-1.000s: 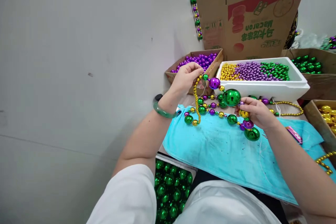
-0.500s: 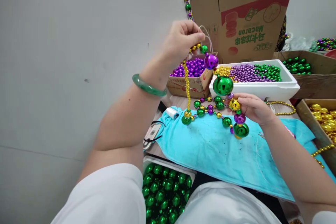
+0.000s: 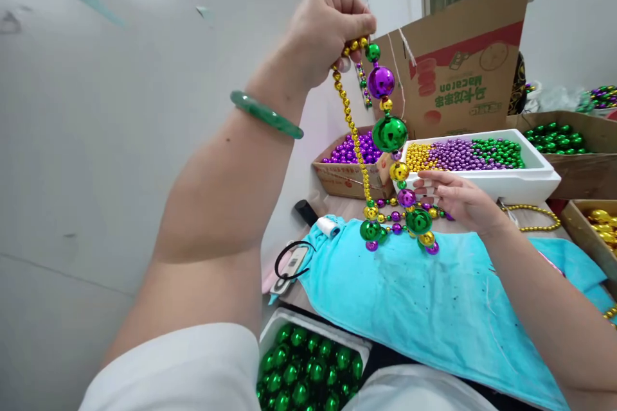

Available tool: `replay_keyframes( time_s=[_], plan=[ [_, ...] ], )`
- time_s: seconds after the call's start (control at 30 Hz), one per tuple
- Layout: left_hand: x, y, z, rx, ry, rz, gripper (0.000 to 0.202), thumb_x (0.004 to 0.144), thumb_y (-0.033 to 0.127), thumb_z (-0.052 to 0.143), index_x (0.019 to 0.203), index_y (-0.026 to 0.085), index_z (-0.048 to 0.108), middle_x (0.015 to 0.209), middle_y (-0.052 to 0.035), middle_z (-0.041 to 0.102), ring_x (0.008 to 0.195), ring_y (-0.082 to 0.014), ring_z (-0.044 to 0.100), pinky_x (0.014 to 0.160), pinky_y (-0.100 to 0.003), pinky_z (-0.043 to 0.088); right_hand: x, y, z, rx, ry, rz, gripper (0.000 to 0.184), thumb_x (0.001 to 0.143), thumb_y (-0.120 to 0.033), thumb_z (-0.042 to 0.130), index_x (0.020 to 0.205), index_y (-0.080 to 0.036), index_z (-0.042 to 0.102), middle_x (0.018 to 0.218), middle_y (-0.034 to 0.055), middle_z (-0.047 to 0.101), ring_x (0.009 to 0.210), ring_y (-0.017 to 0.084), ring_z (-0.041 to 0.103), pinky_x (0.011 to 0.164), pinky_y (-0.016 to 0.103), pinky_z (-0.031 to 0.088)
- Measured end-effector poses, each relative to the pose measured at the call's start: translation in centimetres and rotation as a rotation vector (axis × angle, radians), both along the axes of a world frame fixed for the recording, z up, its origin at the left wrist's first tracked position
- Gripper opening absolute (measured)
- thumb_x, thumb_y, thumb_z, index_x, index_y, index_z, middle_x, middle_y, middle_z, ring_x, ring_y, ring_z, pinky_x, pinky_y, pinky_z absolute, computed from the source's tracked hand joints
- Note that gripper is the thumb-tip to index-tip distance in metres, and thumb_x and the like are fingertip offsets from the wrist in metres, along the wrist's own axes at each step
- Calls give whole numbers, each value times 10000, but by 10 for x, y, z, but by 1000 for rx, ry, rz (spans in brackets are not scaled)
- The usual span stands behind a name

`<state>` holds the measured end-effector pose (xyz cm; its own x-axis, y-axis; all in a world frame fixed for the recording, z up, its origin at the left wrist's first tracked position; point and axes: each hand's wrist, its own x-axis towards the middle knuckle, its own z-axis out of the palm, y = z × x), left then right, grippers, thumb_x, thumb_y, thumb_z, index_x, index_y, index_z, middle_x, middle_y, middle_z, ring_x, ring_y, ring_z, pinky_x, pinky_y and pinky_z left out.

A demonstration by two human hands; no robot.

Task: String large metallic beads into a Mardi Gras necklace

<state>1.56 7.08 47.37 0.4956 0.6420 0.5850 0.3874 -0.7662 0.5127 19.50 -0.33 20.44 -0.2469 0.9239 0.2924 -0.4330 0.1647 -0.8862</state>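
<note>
My left hand (image 3: 332, 29), with a green bangle (image 3: 267, 114) on its wrist, is raised and pinches the top of a bead necklace (image 3: 389, 133). One side of the necklace is a run of small gold beads; the other carries large purple, green and gold beads. Its lower end hangs over the near edge of the bead strands at the turquoise cloth (image 3: 434, 282). Just right of the hanging large beads is my right hand (image 3: 457, 199), fingers extended and apart, holding nothing. White thread ends (image 3: 407, 48) stick out near my left hand.
A white foam box (image 3: 486, 176) holds small gold, purple and green beads. Cardboard boxes of purple beads (image 3: 354, 149), green beads (image 3: 554, 138) and gold beads (image 3: 602, 228) stand around. Large green beads (image 3: 308, 366) fill a box by my lap. A thread spool (image 3: 328, 226) lies on the cloth.
My left hand has risen, lifting the necklace so it hangs straighter. My right hand has let go of the large beads and its fingers have opened beside them.
</note>
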Motion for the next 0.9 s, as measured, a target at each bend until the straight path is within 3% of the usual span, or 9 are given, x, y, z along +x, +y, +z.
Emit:
replay_keyframes(
  time_s=[0.17, 0.47, 0.7, 0.9],
  plan=[
    [1, -2, 15, 16, -5, 55, 122, 885, 123, 587, 785, 67, 545, 629, 19, 504, 518, 5, 466, 510, -140, 344, -3, 6, -12, -36, -32, -19, 432, 745, -333, 714, 1166, -258, 653, 1207, 73, 661, 1158, 240, 584, 936, 381, 467],
    [0, 3, 25, -13, -22, 123, 206, 869, 219, 654, 768, 123, 502, 593, 31, 469, 531, -33, 438, 540, -213, 348, -5, 9, -21, -46, -36, -37, 417, 736, -362, 725, 1133, -247, 666, 1186, 85, 666, 1133, 247, 590, 829, 340, 497],
    [-2, -2, 30, -4, -17, 144, 168, 909, 140, 577, 767, 117, 491, 595, 32, 462, 534, -28, 432, 532, -201, 303, -6, 18, -32, -29, -170, -164, 582, 696, -426, 780, 1221, -252, 598, 1287, 90, 616, 1240, 271, 530, 1036, 429, 419],
    [-1, -8, 43, -7, -68, 196, 188, 882, 146, 620, 737, 117, 504, 586, 22, 472, 536, -29, 430, 508, -200, 297, -23, 23, -47, 27, -319, -114, 840, 639, -409, 830, 1371, -264, 446, 1366, 99, 558, 1265, 298, 514, 1072, 495, 400]
  ],
)
